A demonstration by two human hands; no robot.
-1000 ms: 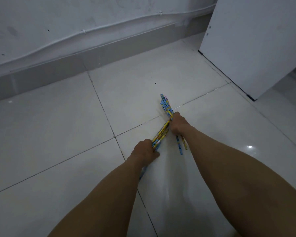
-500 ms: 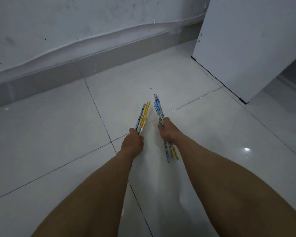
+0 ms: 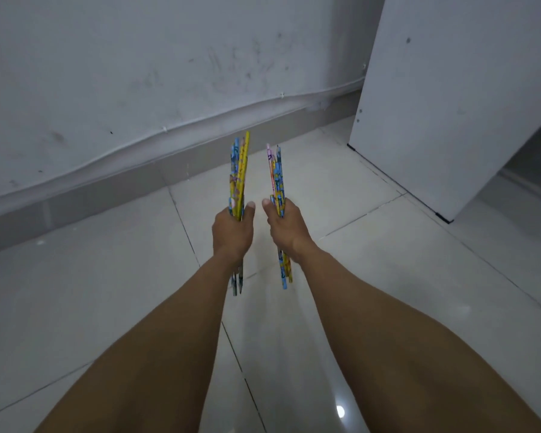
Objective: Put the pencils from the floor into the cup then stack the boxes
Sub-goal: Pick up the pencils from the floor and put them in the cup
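My left hand (image 3: 231, 232) is closed around a bundle of yellow and blue patterned pencils (image 3: 239, 173) that stands nearly upright, tips poking out below the wrist. My right hand (image 3: 286, 228) grips a second bundle of pencils (image 3: 277, 176), blue, yellow and pink, also upright, with its lower ends showing under the hand. Both hands are held side by side above the white tiled floor, a small gap between them. No cup and no boxes are in view.
A white tiled floor (image 3: 91, 292) with dark grout lines spreads below. A scuffed white wall (image 3: 138, 73) with a grey skirting and a thin cable runs across the back. A white panel (image 3: 450, 104) stands at the right.
Both hands have lifted off the floor with their pencil bundles, which have swung from lying low to nearly upright. The view has tilted up toward the wall.
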